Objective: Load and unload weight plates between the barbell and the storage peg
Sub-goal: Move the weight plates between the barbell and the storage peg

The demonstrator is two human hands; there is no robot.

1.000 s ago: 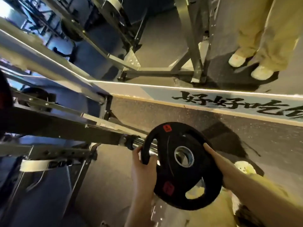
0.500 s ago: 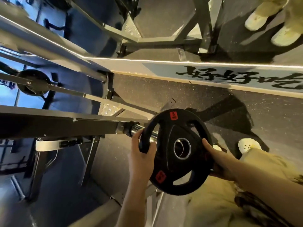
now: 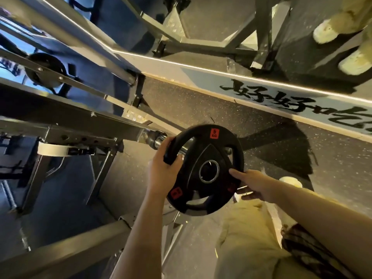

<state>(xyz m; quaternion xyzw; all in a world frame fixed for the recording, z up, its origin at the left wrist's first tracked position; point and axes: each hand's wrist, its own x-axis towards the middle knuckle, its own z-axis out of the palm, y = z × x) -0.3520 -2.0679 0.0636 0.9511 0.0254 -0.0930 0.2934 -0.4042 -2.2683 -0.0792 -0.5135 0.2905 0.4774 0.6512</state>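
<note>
Head view: both hands [image 3: 163, 174] [image 3: 252, 183] gripping weight plate [image 3: 205, 170] rim.

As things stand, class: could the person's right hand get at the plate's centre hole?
Probably yes: the right hand already grips the weight plate at its rim, and the centre hole beside its fingers looks uncovered.

Dim indoor scene with warm yellowish light on the floor [image 3: 201, 109] and cooler blue light in the upper left of the frame. A bright glare line runs along a metal beam [image 3: 221, 71] across the middle. A broad dark shadow [image 3: 281, 150] lies at centre right. Wide-angle distortion bends the edges, which look soft.
</note>
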